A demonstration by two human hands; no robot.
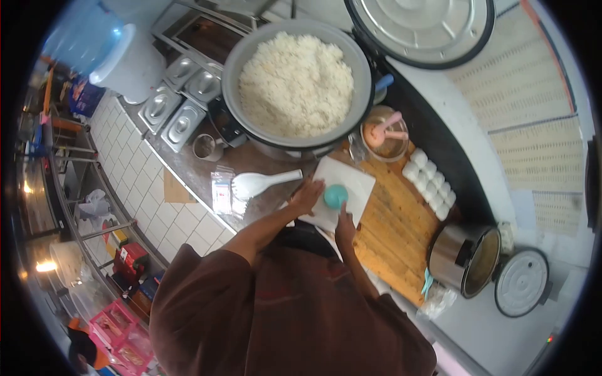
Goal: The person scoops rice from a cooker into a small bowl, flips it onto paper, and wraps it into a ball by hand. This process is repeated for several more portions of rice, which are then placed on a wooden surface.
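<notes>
A sheet of white paper (360,185) lies partly on the wooden board and partly on the dark counter. On it rests a small round turquoise rice scoop (335,197). My right hand (345,227) grips the scoop at its near side, where a short handle seems to be. Beside it, my left hand (305,197) presses on the left edge of the paper with fingers stretched out, holding nothing. A white rice paddle (266,182) lies left of that hand. Beyond both hands stands a large open rice cooker (229,94) with white rice (298,84) in it.
Wrapped white portions (429,183) line the back of the wooden board (395,235). A bowl with pink spoons (384,133) sits near the cooker. Lidded steel containers (182,127) stand at left; a metal pot (464,260) stands at right. The cooker lid (426,25) is raised.
</notes>
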